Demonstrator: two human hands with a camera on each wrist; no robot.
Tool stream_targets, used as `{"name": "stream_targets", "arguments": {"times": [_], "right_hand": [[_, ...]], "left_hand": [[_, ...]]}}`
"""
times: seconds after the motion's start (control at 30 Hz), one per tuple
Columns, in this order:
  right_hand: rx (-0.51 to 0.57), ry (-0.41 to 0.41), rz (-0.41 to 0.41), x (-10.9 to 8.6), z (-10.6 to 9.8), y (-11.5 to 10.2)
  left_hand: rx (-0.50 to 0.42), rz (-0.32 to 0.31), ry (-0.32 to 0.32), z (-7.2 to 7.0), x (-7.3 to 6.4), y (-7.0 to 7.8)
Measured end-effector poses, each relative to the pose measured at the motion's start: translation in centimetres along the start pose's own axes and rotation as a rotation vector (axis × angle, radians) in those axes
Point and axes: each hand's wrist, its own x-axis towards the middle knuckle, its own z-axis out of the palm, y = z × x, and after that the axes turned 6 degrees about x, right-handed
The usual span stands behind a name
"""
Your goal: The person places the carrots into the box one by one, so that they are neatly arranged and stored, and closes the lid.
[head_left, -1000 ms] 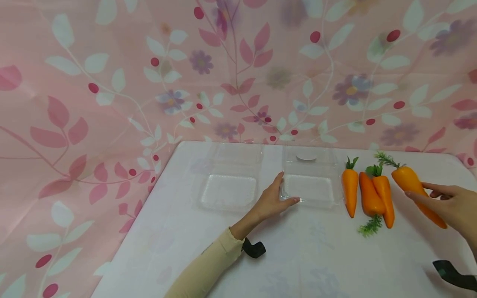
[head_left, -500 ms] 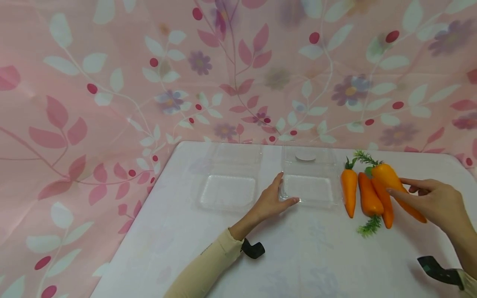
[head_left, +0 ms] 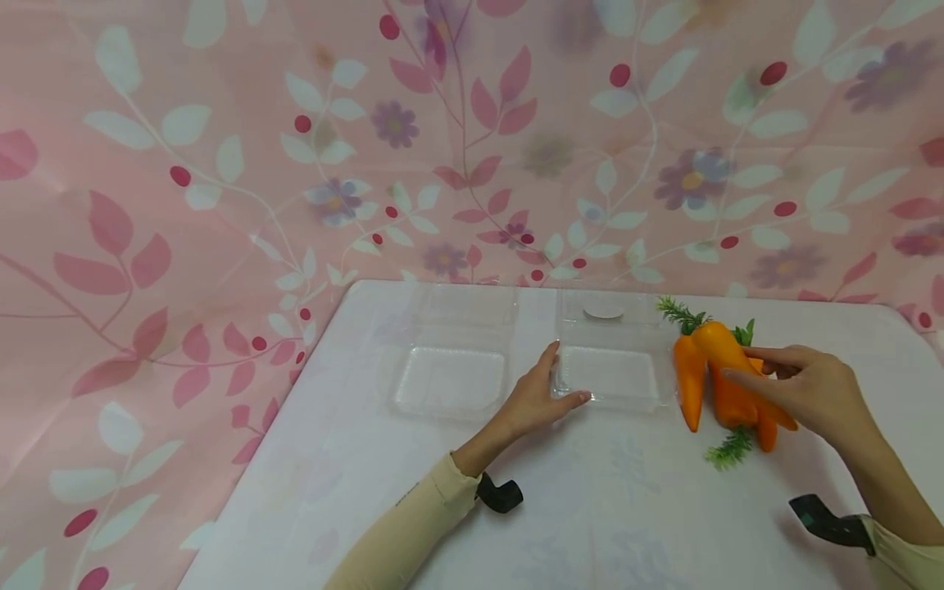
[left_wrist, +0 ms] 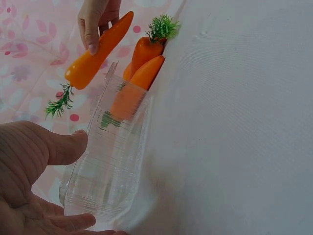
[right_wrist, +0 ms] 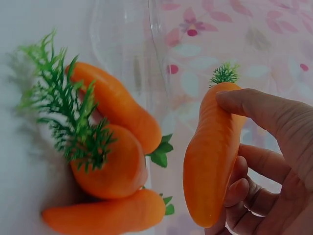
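carrot [head_left: 719,346] in r hand [head_left: 817,387] moved twd box [head_left: 623,402].

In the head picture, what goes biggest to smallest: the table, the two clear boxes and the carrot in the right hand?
1. Table
2. Left box and right box: they look about alike, so I won't rank them
3. Carrot in the right hand

A clear plastic box [left_wrist: 107,176] is touched by the left hand [left_wrist: 32,164], its thumb and fingers spread. Beyond it, a carrot [left_wrist: 93,61] is held clear of the white table [left_wrist: 234,122] by the right hand [left_wrist: 99,22], leafy end toward the box. Along the table's visible edge, other carrots [left_wrist: 146,52] are seen, one partly through the box's wall.
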Motion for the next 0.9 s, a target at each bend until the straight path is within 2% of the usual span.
{"name": "stream_targets", "arguments": {"times": [0.43,0.9], "right_hand": [[0.047,-0.066,-0.032,1.1,1.3,-2.4],[0.119,-0.127,-0.128,2.4,3.5,-5.0]], "left_hand": [[-0.003,0.005,-0.012,0.0,0.0,-0.2],[0.006,-0.014,-0.019,0.1,0.1,-0.2]]}}
